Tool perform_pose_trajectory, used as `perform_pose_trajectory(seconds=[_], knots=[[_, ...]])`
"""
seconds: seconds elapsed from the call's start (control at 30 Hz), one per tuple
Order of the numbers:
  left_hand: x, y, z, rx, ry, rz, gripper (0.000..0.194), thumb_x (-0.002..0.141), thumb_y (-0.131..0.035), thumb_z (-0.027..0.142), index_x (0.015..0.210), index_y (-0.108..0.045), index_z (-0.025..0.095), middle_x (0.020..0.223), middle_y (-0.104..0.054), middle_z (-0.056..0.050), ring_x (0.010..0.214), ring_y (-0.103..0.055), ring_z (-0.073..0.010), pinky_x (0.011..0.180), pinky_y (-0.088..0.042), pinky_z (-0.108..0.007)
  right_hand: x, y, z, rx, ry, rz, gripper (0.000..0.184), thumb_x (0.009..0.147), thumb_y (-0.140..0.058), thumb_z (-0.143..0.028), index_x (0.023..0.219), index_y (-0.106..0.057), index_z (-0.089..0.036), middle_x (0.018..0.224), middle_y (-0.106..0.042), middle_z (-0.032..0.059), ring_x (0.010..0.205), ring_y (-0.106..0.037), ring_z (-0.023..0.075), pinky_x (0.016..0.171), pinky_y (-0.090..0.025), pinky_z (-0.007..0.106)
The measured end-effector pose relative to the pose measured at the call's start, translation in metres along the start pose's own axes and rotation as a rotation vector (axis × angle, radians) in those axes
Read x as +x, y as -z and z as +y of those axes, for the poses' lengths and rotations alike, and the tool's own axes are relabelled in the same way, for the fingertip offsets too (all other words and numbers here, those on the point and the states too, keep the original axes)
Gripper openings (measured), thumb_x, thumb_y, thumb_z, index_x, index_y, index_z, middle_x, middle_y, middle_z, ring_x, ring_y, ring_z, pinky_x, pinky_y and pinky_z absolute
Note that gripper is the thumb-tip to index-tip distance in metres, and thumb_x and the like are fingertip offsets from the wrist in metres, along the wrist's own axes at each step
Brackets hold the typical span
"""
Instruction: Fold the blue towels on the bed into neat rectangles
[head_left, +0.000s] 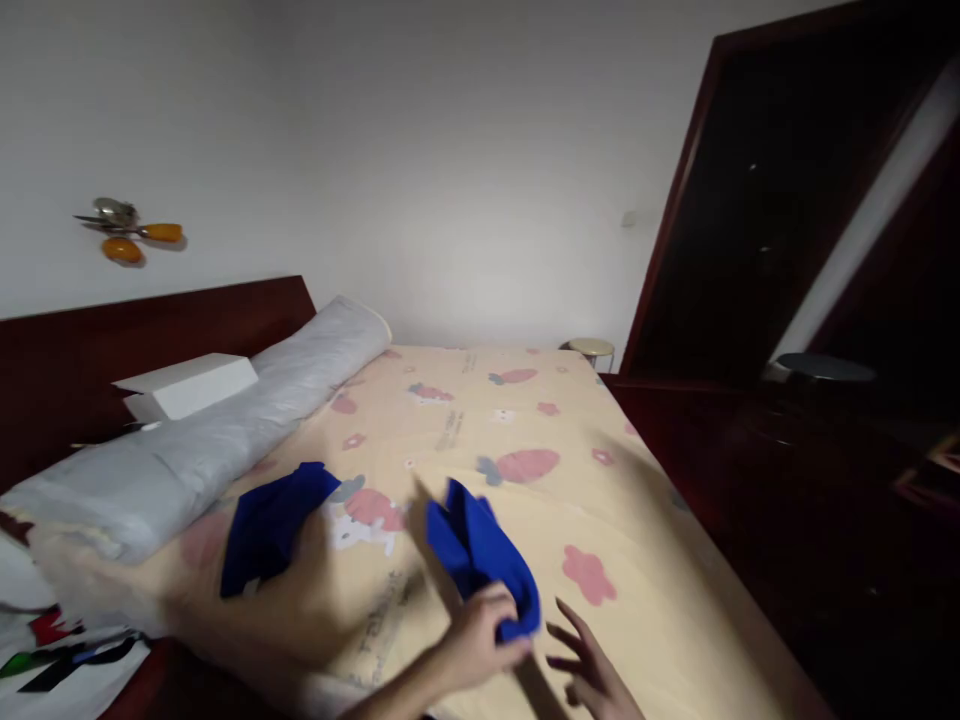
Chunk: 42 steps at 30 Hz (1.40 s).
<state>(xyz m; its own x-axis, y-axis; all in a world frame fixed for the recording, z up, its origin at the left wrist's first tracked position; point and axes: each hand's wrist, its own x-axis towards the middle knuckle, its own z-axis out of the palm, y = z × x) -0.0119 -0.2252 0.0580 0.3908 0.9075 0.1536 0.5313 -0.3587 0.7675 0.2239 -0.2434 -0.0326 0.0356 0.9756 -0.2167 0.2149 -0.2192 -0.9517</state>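
My left hand (pixel 484 632) grips a folded blue cloth (pixel 480 545) by its near end, holding it over the bed. The cloth's far end splits into pointed folds, and its exact kind cannot be made out. Just to the right, my right hand (pixel 589 665) has its fingers spread and holds nothing; it is apart from the cloth. A second, darker blue cloth (pixel 274 525) lies on the bed sheet (pixel 465 430) at the left, with a small white patch at its lower edge.
A grey-white roll (pixel 277 410) lies along the wooden headboard (pixel 157 315), with a white box (pixel 191 385) behind it. A white bag (pixel 97 680) sits at the lower left. Two stools, one pale (pixel 592 348) and one dark (pixel 825 367), stand beyond the bed's right side.
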Motion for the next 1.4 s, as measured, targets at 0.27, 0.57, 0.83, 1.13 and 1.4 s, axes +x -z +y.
perform_pose_trajectory(seconds=[0.27, 0.57, 0.83, 1.13, 1.4], knots=[[-0.013, -0.042, -0.068, -0.096, 0.231, 0.067, 0.024, 0.086, -0.048, 0.035, 0.094, -0.067, 0.023, 0.096, -0.072, -0.007, 0.093, -0.065, -0.0203, 0.09, -0.05, -0.033, 0.007, 0.004, 0.038, -0.225, -0.017, 0.206, 0.048, 0.056, -0.055, -0.043, 0.098, -0.068, -0.025, 0.111, -0.069, 0.0111, 0.112, -0.058, 0.0358, 0.092, -0.046, 0.048], [0.006, -0.109, -0.097, 0.227, 0.428, 0.295, 0.056, 0.076, -0.058, 0.029, 0.13, -0.055, 0.019, 0.145, -0.048, -0.019, 0.14, -0.036, -0.0354, 0.113, -0.031, -0.051, 0.004, -0.03, 0.041, -0.887, 0.233, -0.017, 0.051, 0.071, -0.064, -0.03, 0.122, -0.064, -0.025, 0.129, -0.063, 0.0116, 0.121, -0.055, 0.0337, 0.101, -0.041, 0.044], [-0.009, -0.116, -0.128, 0.028, 0.484, 0.33, 0.036, 0.075, -0.056, 0.06, 0.083, -0.069, 0.028, 0.098, -0.072, -0.015, 0.108, -0.064, -0.0348, 0.103, -0.044, -0.046, 0.0, -0.062, 0.039, -0.996, 0.216, 0.177, 0.033, 0.083, -0.052, -0.022, 0.113, -0.067, -0.023, 0.114, -0.068, 0.0109, 0.108, -0.061, 0.0281, 0.094, -0.043, 0.04], [0.0, -0.078, -0.138, -0.159, 0.608, 0.478, 0.08, 0.065, -0.035, 0.089, 0.095, -0.064, 0.02, 0.111, -0.07, -0.019, 0.111, -0.064, -0.0345, 0.093, -0.052, -0.042, 0.029, -0.005, 0.026, -0.001, 0.007, 0.333, 0.005, 0.058, -0.06, -0.025, 0.063, -0.061, -0.024, 0.062, -0.062, 0.0005, 0.066, -0.059, 0.0215, 0.07, -0.043, 0.033], [-0.019, -0.026, -0.142, -0.146, 0.562, 0.539, 0.059, 0.058, -0.052, 0.081, 0.076, -0.06, 0.025, 0.09, -0.07, -0.011, 0.098, -0.065, -0.0349, 0.09, -0.051, -0.045, 0.008, 0.04, 0.048, 0.346, -0.13, 0.346, 0.041, 0.059, -0.058, -0.063, 0.057, -0.052, -0.022, 0.049, -0.049, -0.0032, 0.049, -0.048, 0.015, 0.052, -0.041, 0.029]])
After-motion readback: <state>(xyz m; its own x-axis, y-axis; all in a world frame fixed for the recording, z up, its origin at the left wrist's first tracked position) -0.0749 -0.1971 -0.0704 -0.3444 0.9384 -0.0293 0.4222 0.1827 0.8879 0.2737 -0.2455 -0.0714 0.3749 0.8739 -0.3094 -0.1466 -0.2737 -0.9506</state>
